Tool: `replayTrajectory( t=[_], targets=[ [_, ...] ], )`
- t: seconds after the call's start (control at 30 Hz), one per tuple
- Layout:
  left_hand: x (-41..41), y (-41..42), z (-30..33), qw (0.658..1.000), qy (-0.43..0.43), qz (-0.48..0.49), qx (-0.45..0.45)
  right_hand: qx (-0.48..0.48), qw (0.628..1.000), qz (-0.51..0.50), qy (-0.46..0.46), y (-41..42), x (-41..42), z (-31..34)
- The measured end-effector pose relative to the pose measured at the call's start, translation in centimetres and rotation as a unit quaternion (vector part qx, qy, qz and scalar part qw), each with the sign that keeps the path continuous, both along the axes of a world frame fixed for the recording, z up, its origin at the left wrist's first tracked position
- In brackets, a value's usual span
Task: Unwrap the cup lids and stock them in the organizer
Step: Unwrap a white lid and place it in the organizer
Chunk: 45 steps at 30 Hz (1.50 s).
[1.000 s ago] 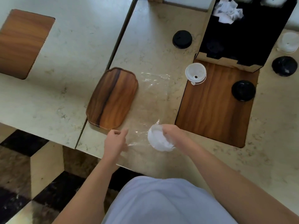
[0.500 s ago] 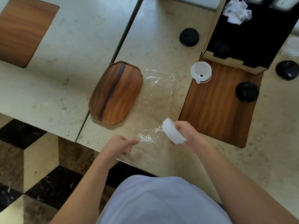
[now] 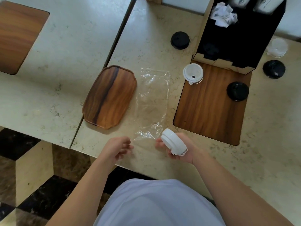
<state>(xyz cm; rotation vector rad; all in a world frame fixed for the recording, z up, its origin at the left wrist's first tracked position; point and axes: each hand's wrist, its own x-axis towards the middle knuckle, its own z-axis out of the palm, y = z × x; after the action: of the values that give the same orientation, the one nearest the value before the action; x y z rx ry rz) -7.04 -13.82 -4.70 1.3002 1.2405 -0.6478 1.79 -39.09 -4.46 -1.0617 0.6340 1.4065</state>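
Right hand [image 3: 180, 150] grip closed around white lids [image 3: 173, 141]; left hand [image 3: 118, 148] loosely curled, empty, beside plastic wrap [image 3: 152, 101].

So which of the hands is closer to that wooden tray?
Left. The left hand hangs just below the wooden tray, near its bottom edge. The right hand sits farther right, holding white lids.

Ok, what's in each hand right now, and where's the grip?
Right hand grips a stack of white lids around its sides. Left hand holds nothing visible.
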Motion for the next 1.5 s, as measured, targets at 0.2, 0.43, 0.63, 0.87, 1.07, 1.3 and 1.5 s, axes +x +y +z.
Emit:
replayTrajectory(
  t=[0.2,0.43,0.63,0.87,1.07,1.3,1.5],
  targets=[
    [0.1,-0.9,0.0,0.979,-0.087,-0.023,0.184,-0.041,0.999,-0.034,-0.011,0.8,0.1,0.4],
    [2.0,-1.8,-0.1,0.981,-0.103,-0.071,0.15,-0.233,0.954,0.113,-0.148,2.4,1.5,2.2],
    [2.1,0.0,0.7,0.914,-0.151,-0.157,0.341,-0.218,0.939,0.097,-0.249,4.8,2.4,2.5],
    [2.6,-1.3,1.3,0.797,-0.294,-0.337,0.406,-0.271,0.926,-0.01,-0.263,4.5,2.3,1.9],
    [3.0,-3.2,0.1,0.775,-0.328,-0.387,0.377,-0.224,0.967,0.038,-0.117,3.7,3.1,2.9],
    [1.9,-1.0,-0.5,0.742,-0.365,-0.316,0.466,-0.182,0.957,0.043,-0.223,3.4,3.1,3.3],
    [4.2,-1.8,-3.0,0.653,-0.273,-0.533,0.463,-0.16,0.956,0.103,-0.224,8.0,4.3,4.4]
  ],
)
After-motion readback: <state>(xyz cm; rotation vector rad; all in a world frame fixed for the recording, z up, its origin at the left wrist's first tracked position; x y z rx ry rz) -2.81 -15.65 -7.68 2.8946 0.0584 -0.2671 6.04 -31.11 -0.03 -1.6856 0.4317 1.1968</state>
